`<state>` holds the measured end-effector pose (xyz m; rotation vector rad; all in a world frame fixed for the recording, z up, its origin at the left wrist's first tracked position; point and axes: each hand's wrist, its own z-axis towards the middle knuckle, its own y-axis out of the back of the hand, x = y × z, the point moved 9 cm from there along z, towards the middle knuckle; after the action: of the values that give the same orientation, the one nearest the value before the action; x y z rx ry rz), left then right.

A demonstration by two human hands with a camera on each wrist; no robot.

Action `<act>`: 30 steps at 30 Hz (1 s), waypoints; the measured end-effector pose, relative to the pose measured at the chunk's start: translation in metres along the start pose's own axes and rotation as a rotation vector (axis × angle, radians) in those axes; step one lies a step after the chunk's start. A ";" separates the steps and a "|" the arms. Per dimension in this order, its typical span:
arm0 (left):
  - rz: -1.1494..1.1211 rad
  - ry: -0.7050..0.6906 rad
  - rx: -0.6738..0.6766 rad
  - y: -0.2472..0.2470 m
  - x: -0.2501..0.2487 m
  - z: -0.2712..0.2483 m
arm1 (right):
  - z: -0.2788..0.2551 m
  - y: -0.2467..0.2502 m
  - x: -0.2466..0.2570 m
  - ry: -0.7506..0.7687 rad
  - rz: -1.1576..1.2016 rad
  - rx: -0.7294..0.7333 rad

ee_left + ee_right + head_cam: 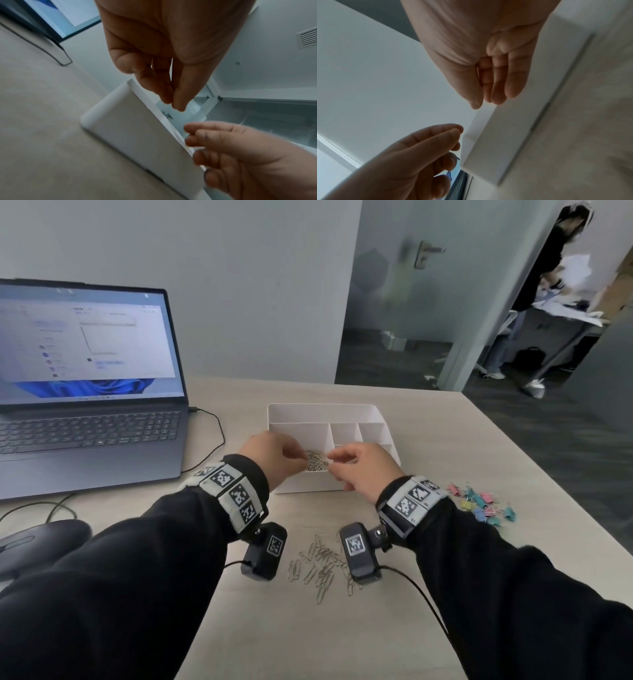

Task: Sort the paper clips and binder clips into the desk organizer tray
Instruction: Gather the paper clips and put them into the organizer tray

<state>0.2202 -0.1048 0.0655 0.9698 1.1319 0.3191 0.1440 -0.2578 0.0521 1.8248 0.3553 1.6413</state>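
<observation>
The white organizer tray (pixel 322 406) stands mid-table, with a heap of silver paper clips (pixel 317 463) in its front left compartment. Both hands hover just over that heap. My left hand (pixel 301 457) has its thumb and fingertips drawn close together, and the left wrist view shows nothing between them (pixel 175 105). My right hand (pixel 334 458) faces it a few centimetres away, fingers loosely extended beside the thumb (pixel 482 104) and holding nothing visible. Several loose paper clips (pixel 322 563) lie on the table nearer me. Pastel binder clips (pixel 483 505) lie in a scatter to the right.
An open laptop (pixel 89 405) fills the left side, its cable (pixel 214 436) looping toward the tray. A dark mouse (pixel 37 542) sits at the near left. The table's right edge runs close past the binder clips. A person stands far off in the doorway.
</observation>
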 end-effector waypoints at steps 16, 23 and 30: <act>0.084 0.203 0.488 -0.067 0.028 -0.101 | -0.101 -0.024 -0.056 -0.038 -0.476 0.357; -0.178 0.147 0.397 -0.084 0.009 -0.104 | -0.095 -0.040 -0.043 0.040 -0.387 0.275; 0.060 0.068 0.278 -0.075 0.021 -0.090 | -0.086 -0.024 -0.056 -0.008 -0.304 0.159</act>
<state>0.1332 -0.0901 -0.0145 1.2473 1.2321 0.2488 0.0570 -0.2488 -0.0068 1.7873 0.7396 1.4282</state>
